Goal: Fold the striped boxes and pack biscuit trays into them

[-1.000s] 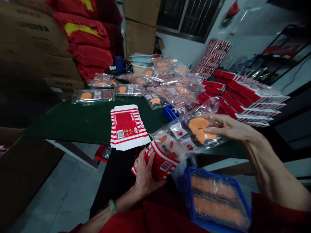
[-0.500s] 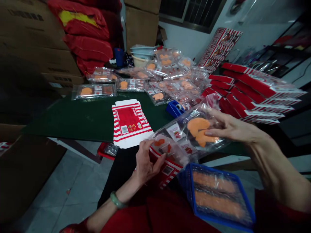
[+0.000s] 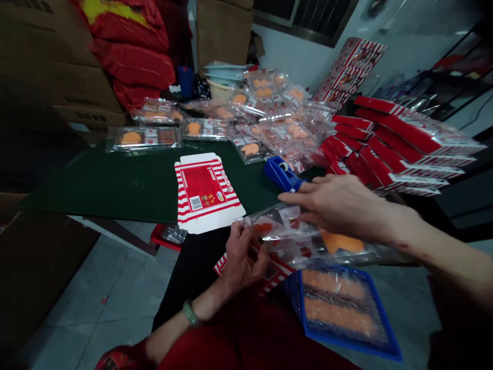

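The pack (image 3: 296,241) lies just behind the blue tray (image 3: 296,300). The left hand (image 3: 242,257) pinches the pack's end, with its fingers curled tight on the plastic. The right hand (image 3: 339,205) rests flat on top of the pack, fingers stretched out, gripping nothing. A striped box (image 3: 278,272) peeks out under the pack, beside the tray.

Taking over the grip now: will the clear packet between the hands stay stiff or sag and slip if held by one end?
Likely semi-stiff: the clear packet spans from left hand to right hand with little sag, suggesting an inner tray. Its glossy film probably slips.
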`<state>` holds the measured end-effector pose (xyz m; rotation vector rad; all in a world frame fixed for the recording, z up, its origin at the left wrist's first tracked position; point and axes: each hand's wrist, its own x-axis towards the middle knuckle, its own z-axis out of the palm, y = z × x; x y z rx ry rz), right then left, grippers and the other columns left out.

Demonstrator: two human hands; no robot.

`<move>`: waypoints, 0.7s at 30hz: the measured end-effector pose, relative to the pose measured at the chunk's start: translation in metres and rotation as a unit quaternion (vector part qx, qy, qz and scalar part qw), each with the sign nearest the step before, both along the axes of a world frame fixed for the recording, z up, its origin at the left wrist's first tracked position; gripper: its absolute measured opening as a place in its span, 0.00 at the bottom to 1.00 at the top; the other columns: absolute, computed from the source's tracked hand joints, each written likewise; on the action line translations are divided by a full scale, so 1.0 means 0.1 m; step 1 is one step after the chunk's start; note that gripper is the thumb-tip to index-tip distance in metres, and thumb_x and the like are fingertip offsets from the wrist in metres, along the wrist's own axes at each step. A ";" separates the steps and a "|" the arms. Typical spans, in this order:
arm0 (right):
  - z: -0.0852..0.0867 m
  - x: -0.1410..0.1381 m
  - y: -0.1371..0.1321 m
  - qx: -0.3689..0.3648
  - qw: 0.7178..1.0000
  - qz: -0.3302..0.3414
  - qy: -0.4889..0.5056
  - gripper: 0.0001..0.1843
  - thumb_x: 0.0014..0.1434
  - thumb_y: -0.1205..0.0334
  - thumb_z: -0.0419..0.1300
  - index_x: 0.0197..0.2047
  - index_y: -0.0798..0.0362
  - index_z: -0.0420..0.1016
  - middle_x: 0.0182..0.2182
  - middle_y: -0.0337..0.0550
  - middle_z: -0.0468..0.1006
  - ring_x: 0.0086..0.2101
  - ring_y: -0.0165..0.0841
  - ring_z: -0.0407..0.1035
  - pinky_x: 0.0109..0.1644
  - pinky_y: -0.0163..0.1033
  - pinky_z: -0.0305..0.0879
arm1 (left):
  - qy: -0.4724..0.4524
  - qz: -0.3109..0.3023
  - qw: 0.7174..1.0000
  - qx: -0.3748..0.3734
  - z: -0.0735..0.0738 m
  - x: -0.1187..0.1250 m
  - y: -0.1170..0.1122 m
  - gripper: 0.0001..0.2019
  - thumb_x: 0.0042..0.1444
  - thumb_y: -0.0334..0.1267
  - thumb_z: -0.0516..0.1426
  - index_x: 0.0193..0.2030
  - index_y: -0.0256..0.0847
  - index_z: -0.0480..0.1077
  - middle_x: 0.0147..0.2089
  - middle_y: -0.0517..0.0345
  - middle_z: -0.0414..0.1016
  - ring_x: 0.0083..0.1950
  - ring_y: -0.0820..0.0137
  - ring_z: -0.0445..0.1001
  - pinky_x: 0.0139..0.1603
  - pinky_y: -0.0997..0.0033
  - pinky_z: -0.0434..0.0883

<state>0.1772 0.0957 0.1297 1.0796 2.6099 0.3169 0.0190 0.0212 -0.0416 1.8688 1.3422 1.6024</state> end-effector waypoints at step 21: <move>-0.34 -0.60 -0.15 -0.091 0.971 0.220 -0.028 0.09 0.62 0.69 0.52 0.45 0.55 0.69 0.34 0.44 0.75 0.28 0.31 0.68 0.27 0.36 0.53 | -0.127 -0.091 0.982 -0.108 -0.06 -0.12 0.03 0.22 0.50 0.37 0.57 0.52 0.40 0.58 0.46 0.52 0.70 0.45 0.65 0.71 0.45 0.65 0.69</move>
